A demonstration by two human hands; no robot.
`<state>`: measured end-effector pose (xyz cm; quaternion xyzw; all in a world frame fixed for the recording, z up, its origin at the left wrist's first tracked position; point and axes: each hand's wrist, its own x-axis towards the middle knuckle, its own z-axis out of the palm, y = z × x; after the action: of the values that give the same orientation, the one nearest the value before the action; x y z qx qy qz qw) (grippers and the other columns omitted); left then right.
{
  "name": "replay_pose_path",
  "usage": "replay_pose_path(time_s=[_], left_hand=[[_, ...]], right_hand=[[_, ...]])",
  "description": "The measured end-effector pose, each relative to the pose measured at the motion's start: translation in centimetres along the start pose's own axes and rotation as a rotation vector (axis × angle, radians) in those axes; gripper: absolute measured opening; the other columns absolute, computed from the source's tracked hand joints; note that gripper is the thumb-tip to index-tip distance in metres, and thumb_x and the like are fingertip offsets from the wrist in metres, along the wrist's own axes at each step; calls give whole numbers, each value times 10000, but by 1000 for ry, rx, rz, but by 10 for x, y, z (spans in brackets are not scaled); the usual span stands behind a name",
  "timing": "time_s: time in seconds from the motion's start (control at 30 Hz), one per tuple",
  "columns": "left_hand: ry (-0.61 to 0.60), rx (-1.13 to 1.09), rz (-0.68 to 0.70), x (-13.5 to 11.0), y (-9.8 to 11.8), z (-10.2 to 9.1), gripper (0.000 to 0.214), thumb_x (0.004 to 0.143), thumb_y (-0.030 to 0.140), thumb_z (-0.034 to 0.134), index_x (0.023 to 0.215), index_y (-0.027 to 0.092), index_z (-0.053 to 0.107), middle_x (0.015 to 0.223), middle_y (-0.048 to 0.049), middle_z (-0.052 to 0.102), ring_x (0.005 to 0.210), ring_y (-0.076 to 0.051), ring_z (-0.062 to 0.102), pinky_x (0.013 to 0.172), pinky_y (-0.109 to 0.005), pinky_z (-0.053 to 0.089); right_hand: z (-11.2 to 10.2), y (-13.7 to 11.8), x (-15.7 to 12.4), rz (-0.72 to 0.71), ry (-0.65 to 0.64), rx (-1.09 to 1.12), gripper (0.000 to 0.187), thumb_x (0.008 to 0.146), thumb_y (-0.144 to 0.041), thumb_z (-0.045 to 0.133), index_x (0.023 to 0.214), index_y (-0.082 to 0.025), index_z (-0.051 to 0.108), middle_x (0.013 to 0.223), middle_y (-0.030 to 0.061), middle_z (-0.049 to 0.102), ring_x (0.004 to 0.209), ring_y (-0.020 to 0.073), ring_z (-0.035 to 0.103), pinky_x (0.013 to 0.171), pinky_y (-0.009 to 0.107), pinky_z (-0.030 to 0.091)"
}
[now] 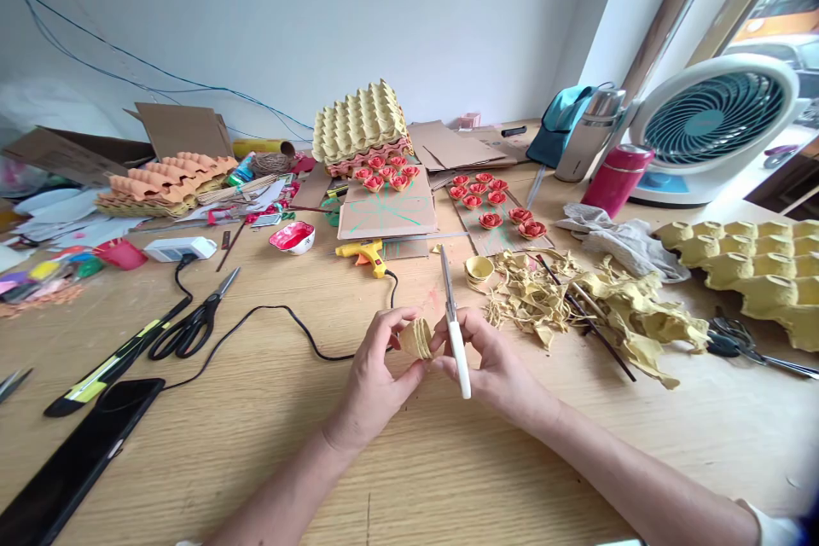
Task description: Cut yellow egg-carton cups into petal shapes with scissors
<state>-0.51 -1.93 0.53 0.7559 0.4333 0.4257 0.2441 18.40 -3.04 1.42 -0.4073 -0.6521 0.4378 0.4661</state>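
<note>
Between the fingers of my left hand point(379, 363) is a small stack of yellow egg carton cups point(417, 339), tilted on its side. My right hand point(491, 358) holds white-handled scissors point(455, 341), with the blades pointing away from me. The fingertips of that hand also touch the right side of the cups. Just beyond, another stack of cut cups point(479, 270) stands on the table beside a heap of torn carton scraps point(537, 294). A yellow glue gun point(362, 254) lies past my hands.
Red paper roses point(490, 220) sit on cardboard sheets at the back. Egg trays point(761, 260) lie at right, near a fan point(710, 124) and a red can point(618, 179). Left are black scissors point(192, 324), a utility knife point(108, 367), a dark tablet point(83, 452) and a trailing cord point(281, 307).
</note>
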Motion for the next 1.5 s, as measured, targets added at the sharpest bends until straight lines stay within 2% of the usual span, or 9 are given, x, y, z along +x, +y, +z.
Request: replay_pose_path(time_s=[0.2,0.37,0.67,0.87,1.03,1.2,1.33,1.4,1.5], left_hand=[[-28,86,98,0,2,-1,528,779,35,630,1240,267,517,1171,-69,580,1077,-217,569,843,-321,488],[-34,49,72,-1,2,-1,452,797,76,637,1206,248,547,1158,-75,584,1061,-217,578,835,-323,499],[24,-244,-265,10,-9,-6,354,832,267,663,1154,207,529,1058,-67,664,954,-191,655,841,-310,531],[-4,-306,-351,19,-16,-19,404,823,407,684,1146,173,622,1065,-83,701,954,-203,649,851,-311,513],[-61,-409,-423,20,-15,-24,456,818,458,690,1154,153,646,969,-63,705,871,-181,638,794,-283,505],[-67,-481,-458,19,-14,-24,427,838,434,680,1165,160,659,885,-41,682,791,-153,599,760,-269,494],[-72,-741,-504,18,-14,-24,433,837,372,684,1217,171,629,1079,-91,675,918,-190,631,774,-283,508],[-88,-889,-533,18,-13,-26,445,830,328,682,1247,189,610,1147,-104,662,967,-213,644,778,-296,511],[-93,-1055,-559,19,-12,-29,456,805,269,664,1255,209,616,1151,-98,664,977,-210,636,749,-283,488]], right_hand=[[4,1,-1,-8,31,-21,202,846,-354,711,875,-216,567,836,2,610,769,171,549,733,317,451],[3,-2,-1,-25,58,-23,200,849,-349,690,852,-220,537,807,2,606,760,174,554,725,317,453],[-9,1,6,17,231,189,323,811,-463,729,941,-247,527,824,8,590,726,170,544,668,305,477],[-12,8,12,142,270,320,448,727,-533,782,962,-245,532,767,-14,560,644,151,516,554,274,432],[-13,7,13,158,293,329,469,711,-561,787,951,-233,551,732,-18,557,614,142,509,546,278,436],[-14,7,13,137,290,270,430,764,-561,744,957,-227,555,724,-11,577,611,150,537,546,285,450],[-15,8,10,80,277,209,381,797,-512,724,971,-238,524,748,-13,570,648,158,534,577,286,448],[-17,10,8,26,272,34,277,847,-425,682,960,-242,507,781,-3,571,684,167,529,619,297,445],[-21,13,7,-121,282,-412,138,870,-243,603,869,-242,465,788,11,568,698,178,507,672,319,409]])
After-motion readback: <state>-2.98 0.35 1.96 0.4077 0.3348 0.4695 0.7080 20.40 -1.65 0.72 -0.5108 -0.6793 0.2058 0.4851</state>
